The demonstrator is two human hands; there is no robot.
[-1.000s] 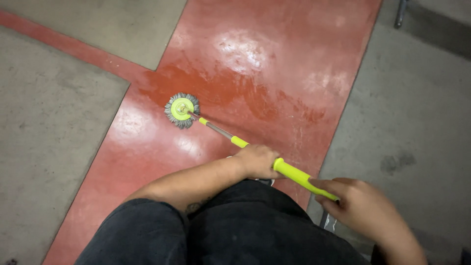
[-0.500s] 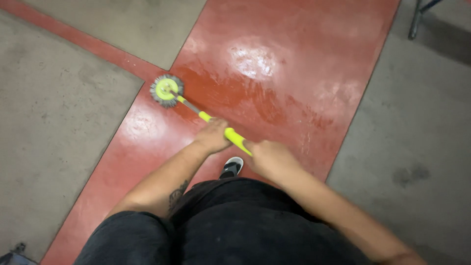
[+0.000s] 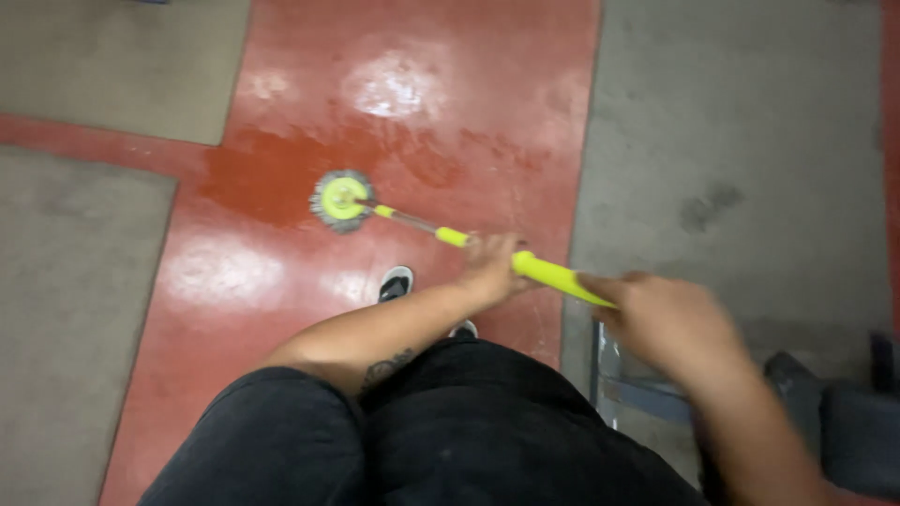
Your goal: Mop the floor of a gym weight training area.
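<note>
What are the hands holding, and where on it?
Both hold a mop by its yellow-green handle: the left hand grips lower down toward the head, the right hand the upper end.

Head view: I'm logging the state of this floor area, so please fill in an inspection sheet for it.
Surface: red painted floor strip, glossy with wet-looking patches; grey concrete on both sides.
Job's things: mop with round grey head and yellow-green handle, head resting on the red strip.
Clutter: dark object at lower right, too blurred to identify.
Grippers: left hand grips the handle midway; right hand grips its upper end.
Cables: nothing seen.
Surroundings: the person's shoe on the red strip.
</note>
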